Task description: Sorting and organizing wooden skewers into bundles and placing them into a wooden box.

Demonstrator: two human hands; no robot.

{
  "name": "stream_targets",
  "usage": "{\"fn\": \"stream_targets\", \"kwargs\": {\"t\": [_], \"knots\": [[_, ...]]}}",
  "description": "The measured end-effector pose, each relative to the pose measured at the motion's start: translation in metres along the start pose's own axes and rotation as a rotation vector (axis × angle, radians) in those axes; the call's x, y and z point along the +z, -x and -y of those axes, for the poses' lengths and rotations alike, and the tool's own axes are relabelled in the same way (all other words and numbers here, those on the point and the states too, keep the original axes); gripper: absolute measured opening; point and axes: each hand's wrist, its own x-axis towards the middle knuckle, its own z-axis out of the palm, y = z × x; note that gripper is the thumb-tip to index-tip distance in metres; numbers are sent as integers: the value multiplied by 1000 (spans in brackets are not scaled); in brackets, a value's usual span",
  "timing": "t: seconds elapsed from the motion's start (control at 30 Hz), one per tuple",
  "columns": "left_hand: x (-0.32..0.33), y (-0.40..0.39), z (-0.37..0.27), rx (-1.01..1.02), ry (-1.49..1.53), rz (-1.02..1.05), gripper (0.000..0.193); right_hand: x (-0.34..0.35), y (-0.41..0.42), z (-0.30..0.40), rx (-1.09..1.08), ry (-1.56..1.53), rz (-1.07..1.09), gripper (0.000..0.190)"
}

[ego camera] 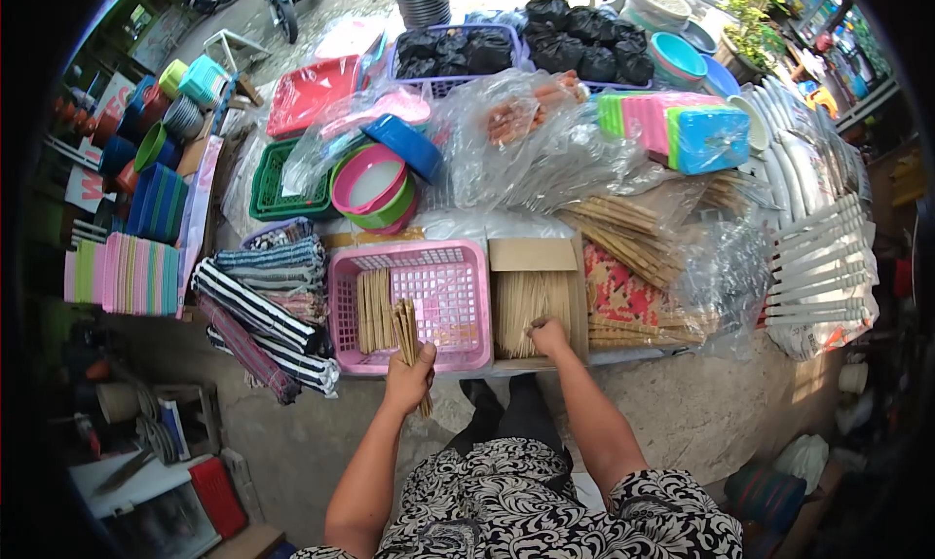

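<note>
My left hand [410, 378] is closed around a bundle of thin wooden sticks [405, 321], held upright over the front edge of a pink plastic basket [482, 296]. Inside that basket, against its left side, lie more stick bundles [374, 311] side by side. An open cardboard box [532, 255] stands directly to the right of the basket, filled with loose thin sticks [522, 296]. Over the box's front right part, my right hand [549, 336] has its fingers curled and closed on some of these sticks; its fingertips are partly hidden.
Folded striped cloth mats [256, 296] flank the basket on the left. Right of the box are a red woven item [621, 285] and wooden slats [632, 248] under clear plastic. Behind are pink and green basins [372, 183], a green basket [292, 194] and black bags [592, 44].
</note>
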Motion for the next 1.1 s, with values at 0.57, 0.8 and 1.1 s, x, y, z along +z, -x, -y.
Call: {"fn": "stream_targets", "kwargs": {"t": [0.57, 0.8, 1.1], "knots": [[23, 2, 29, -269, 538, -133, 33, 55, -77, -37, 552, 27, 144, 41], [14, 4, 22, -195, 498, -51, 32, 20, -52, -28, 580, -506, 15, 23], [14, 12, 12, -176, 534, -53, 31, -5, -27, -36, 607, -862, 284, 16]]}}
